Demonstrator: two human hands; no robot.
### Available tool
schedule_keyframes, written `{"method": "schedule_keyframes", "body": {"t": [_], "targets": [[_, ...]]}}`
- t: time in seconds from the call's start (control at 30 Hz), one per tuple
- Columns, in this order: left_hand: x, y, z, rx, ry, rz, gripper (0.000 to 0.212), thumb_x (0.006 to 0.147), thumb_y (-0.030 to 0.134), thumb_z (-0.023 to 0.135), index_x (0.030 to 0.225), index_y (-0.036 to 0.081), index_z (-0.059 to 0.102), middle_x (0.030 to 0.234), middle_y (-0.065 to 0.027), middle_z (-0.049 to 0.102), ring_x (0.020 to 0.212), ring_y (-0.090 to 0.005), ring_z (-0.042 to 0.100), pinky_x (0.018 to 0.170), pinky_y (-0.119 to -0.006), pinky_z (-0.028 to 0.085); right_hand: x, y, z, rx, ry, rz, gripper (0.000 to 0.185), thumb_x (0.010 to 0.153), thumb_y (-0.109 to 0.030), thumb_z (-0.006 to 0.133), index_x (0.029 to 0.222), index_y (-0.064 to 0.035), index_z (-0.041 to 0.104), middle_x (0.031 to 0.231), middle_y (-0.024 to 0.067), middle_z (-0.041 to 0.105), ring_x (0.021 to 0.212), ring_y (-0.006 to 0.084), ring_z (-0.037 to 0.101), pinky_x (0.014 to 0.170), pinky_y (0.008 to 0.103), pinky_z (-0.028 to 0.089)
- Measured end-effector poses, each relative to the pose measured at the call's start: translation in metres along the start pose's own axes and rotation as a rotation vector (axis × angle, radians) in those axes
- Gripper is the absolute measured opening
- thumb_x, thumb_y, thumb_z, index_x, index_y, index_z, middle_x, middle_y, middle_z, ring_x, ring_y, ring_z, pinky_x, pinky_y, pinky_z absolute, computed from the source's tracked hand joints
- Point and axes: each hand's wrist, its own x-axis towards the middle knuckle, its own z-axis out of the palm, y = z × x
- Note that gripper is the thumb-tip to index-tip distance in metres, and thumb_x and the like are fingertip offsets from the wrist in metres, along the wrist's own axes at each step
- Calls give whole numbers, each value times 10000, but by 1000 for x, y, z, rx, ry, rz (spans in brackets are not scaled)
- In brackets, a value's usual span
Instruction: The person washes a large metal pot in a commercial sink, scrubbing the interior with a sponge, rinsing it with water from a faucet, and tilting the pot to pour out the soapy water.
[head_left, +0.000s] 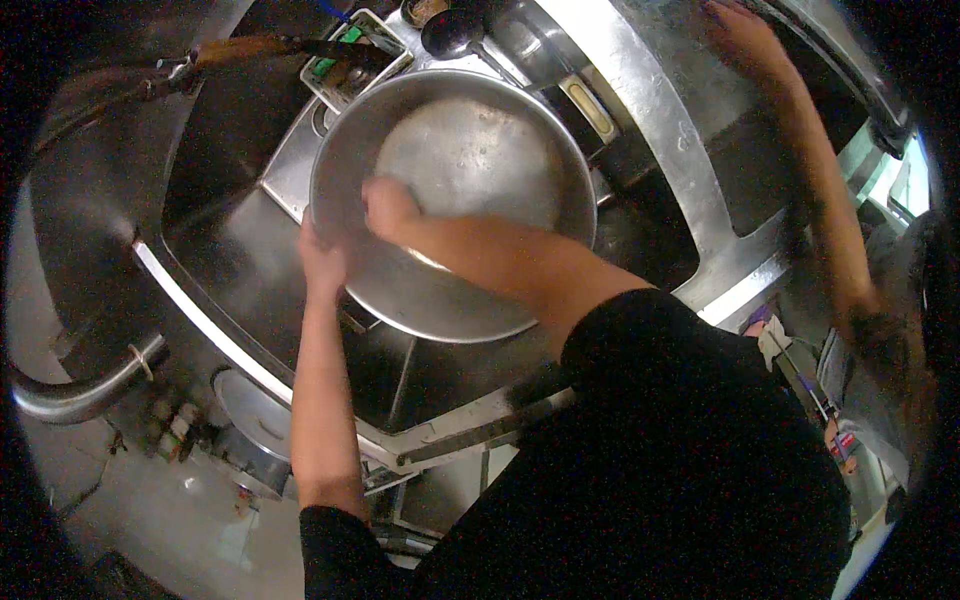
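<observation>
A large round stainless steel pot or basin (480, 157) rests tilted in a metal sink, its wide mouth turned up towards me. My left hand (322, 259) grips its left rim, the fingers partly hidden and blurred against the wall. Inside the basin, near its left wall, is my right hand (390, 210), curled and motion-blurred. Whether it holds a scrubber or cloth cannot be seen. The bottom of the basin looks wet, with small spots or drops.
Beyond the basin lie a black ladle (450, 36), a white plastic basket (319, 79) with green items and a metal container (532, 45). The sink's edge (217, 322) curves at left. Another person's arm (825, 172) reaches along the right.
</observation>
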Motion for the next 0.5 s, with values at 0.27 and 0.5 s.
{"method": "schedule_keyframes", "body": {"t": [0.27,0.5], "targets": [[-17,18,3,-87,107,-78,425,715,-62,531,1137,-9,540,1031,-115,636,951,-202,595,859,-312,446,-61,17,9,-228,-321,-216,93,669,-55,612,739,2,593,812,217,610,784,397,594,720,475,479],[-18,15,6,73,179,-24,375,702,-54,533,1076,-21,537,958,-109,638,929,-216,607,846,-315,453,-3,0,1,263,232,197,175,665,-96,641,824,-22,641,840,196,633,814,383,614,730,460,494]]}}
